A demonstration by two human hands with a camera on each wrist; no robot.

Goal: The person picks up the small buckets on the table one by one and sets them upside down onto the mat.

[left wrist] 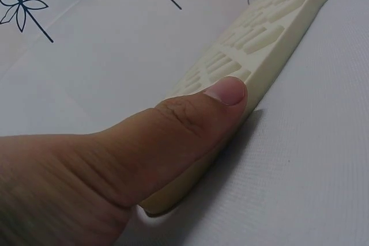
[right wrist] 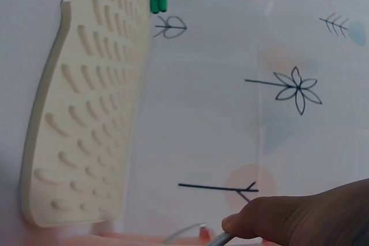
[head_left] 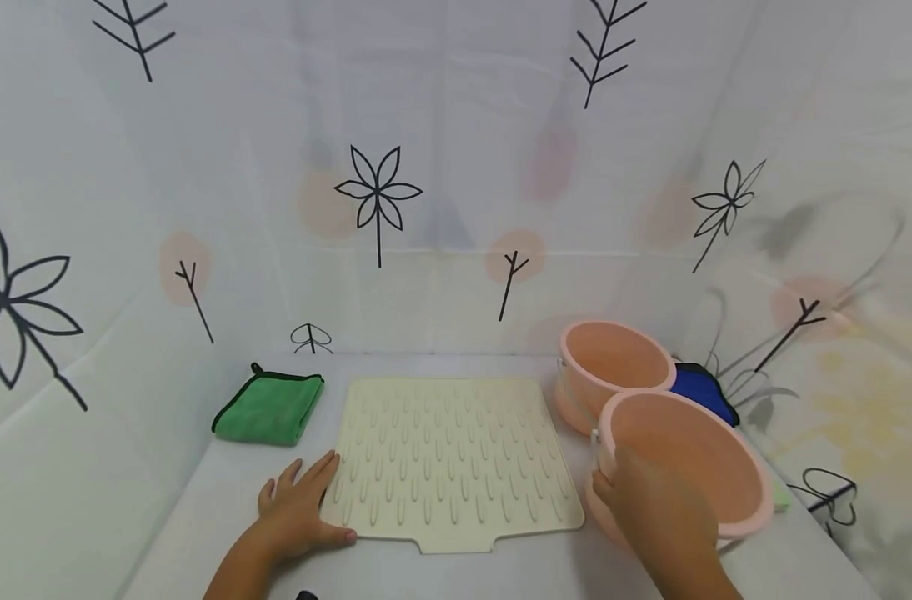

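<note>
A cream washboard [head_left: 456, 467] with rows of raised ridges lies flat on the white surface, its tab toward me. My left hand [head_left: 298, 512] rests at its near left corner, fingers spread along the left side and the thumb against the front edge. In the left wrist view the straight thumb [left wrist: 196, 108] lies across the board's corner [left wrist: 271, 44]. To the right, my right hand [head_left: 654, 508] holds the nearer pink bucket [head_left: 752, 500] by its handle. The right wrist view has the thumb on the grey handle [right wrist: 220, 239]; the other fingers are hidden.
A folded green cloth [head_left: 272, 408] with black trim lies at the back left. Another pink bucket [head_left: 576, 408] stands behind the nearer one, with a blue cloth [head_left: 699, 392] beside it. A pale green item [head_left: 781, 497] shows partly past the nearer bucket. Patterned white fabric surrounds the surface.
</note>
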